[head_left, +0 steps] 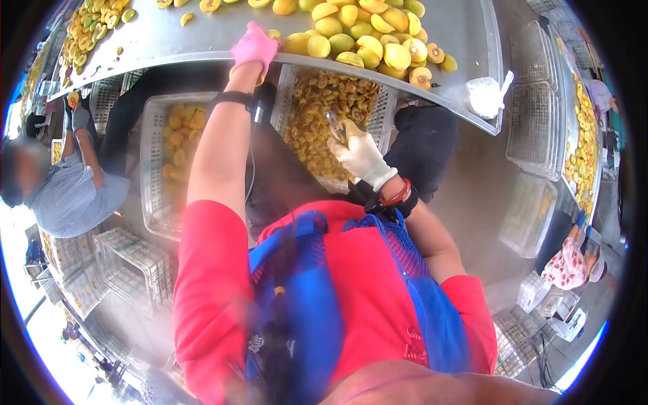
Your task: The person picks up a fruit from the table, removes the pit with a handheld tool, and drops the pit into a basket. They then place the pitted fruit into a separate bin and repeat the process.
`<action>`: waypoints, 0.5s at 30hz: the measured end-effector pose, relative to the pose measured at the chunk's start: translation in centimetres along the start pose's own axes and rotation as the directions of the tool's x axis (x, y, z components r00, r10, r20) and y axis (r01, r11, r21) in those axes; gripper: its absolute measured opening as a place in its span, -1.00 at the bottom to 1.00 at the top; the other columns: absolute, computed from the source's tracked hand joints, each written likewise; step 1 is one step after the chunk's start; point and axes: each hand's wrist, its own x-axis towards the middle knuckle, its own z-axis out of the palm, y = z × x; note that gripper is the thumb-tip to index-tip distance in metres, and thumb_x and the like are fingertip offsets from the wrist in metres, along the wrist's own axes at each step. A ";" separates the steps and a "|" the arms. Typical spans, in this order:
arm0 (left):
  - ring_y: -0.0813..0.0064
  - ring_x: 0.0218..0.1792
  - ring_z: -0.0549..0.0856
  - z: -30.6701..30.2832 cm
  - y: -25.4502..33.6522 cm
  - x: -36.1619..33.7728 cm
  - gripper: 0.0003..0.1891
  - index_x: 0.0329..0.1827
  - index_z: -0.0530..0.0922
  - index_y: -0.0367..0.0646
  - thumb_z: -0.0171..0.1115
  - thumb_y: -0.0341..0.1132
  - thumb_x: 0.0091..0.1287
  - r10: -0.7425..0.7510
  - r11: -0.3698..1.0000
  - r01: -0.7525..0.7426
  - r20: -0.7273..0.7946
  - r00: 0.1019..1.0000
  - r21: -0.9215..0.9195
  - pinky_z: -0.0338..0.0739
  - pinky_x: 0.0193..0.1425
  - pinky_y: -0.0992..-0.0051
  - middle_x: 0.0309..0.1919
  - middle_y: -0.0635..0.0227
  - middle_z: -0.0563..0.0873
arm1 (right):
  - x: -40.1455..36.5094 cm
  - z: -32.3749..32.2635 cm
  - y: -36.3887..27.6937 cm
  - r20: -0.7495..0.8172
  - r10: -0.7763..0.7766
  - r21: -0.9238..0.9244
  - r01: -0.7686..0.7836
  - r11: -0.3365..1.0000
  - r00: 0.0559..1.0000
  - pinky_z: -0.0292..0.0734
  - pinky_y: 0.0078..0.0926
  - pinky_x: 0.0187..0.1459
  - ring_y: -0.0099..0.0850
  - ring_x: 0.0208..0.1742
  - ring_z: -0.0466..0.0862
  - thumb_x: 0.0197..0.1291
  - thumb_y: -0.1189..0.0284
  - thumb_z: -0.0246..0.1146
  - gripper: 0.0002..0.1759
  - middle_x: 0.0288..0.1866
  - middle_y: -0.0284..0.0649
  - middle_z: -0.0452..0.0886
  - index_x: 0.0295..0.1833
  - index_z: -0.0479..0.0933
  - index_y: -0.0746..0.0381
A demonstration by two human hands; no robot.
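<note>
My left hand [255,47], in a pink glove, is at the near edge of the metal table [196,42]. Its fingers are closed around what looks like a yellow-green peach piece [273,34], mostly hidden by the glove. To its right lies a heap of halved yellow peaches [370,46], some with brown stones showing. In a white glove, my right hand [361,154] grips a small metal hand tool [333,124] above my lap. Just beyond it, a white crate [285,88] between my knees holds many brownish-yellow stone pieces [324,108].
Left of my legs stands a white crate [150,158] with orange-yellow fruit. A white plastic bag [483,96] lies at the table's right corner. Stacked crates [533,121] are on the right. One person [74,196] sits at left; another [567,263] is at far right.
</note>
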 end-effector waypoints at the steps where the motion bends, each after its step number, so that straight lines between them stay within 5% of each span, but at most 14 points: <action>1: 0.11 0.07 0.71 -0.3 0.4 -0.6 -0.41 0.24 0.47 -0.18 0.35 -0.01 0.25 0.020 0.991 -0.023 -0.031 0.999 -0.132 0.38 0.32 0.24 0.04 0.04 0.72 | -0.1 -0.2 -0.1 0.002 0.012 0.005 -0.012 1.000 1.000 0.51 -0.20 -0.27 0.01 -0.35 0.64 0.27 0.32 0.29 -0.71 -0.39 0.07 0.60 -0.09 0.43 0.30; 3: 0.20 0.02 0.72 -1.4 0.8 -2.6 -0.44 0.22 0.42 -0.19 0.39 -0.09 0.27 0.045 0.919 -0.081 -0.101 0.994 -0.385 0.49 0.19 0.30 0.01 0.08 0.73 | -0.3 -0.6 -0.5 -0.013 -0.026 -0.005 0.026 1.000 1.000 0.51 -0.11 -0.31 0.10 -0.33 0.65 0.27 0.33 0.30 -0.69 -0.39 0.12 0.63 -0.06 0.42 0.31; 6: 0.46 -0.28 0.73 -1.9 0.5 -5.8 -0.61 0.10 0.47 -0.16 0.34 -0.14 0.37 0.250 0.535 -0.351 -0.253 0.935 -0.768 0.57 -0.12 0.51 -0.26 0.29 0.67 | -0.6 -1.4 -1.9 -0.075 -0.146 0.021 0.148 0.989 0.986 0.52 -0.11 -0.34 0.11 -0.34 0.67 0.26 0.37 0.31 -0.71 -0.39 0.12 0.64 -0.04 0.43 0.30; 9: 0.39 -0.26 0.75 -3.4 0.9 -11.0 -0.69 0.10 0.48 -0.14 0.23 -0.15 0.47 0.305 0.289 -0.160 -0.068 0.950 -0.944 0.62 -0.10 0.44 -0.13 0.22 0.70 | -0.8 -2.4 -4.8 -0.128 -0.291 0.051 0.300 0.953 0.948 0.54 -0.18 -0.36 0.04 -0.37 0.68 0.24 0.44 0.32 -0.74 -0.39 0.06 0.64 -0.03 0.44 0.28; 13: 0.26 -0.09 0.76 -3.1 2.5 -16.0 -0.68 0.18 0.47 -0.20 0.15 -0.19 0.51 0.406 0.047 -0.036 -0.014 0.914 -0.998 0.67 0.06 0.32 0.08 0.02 0.69 | -0.7 -3.1 -7.4 -0.157 -0.418 0.024 0.427 0.904 0.895 0.55 -0.23 -0.38 -0.02 -0.39 0.68 0.22 0.49 0.32 -0.75 -0.40 0.01 0.62 -0.06 0.43 0.29; 15: 0.23 -0.07 0.75 -2.8 3.6 -17.8 -0.66 0.20 0.46 -0.22 0.14 -0.20 0.51 0.413 0.032 -0.080 -0.060 0.909 -0.996 0.67 0.05 0.30 0.06 0.02 0.69 | -0.7 -3.1 -8.2 -0.193 -0.458 0.009 0.468 0.884 0.868 0.54 -0.21 -0.38 -0.01 -0.40 0.68 0.21 0.49 0.32 -0.74 -0.42 0.00 0.61 -0.07 0.41 0.32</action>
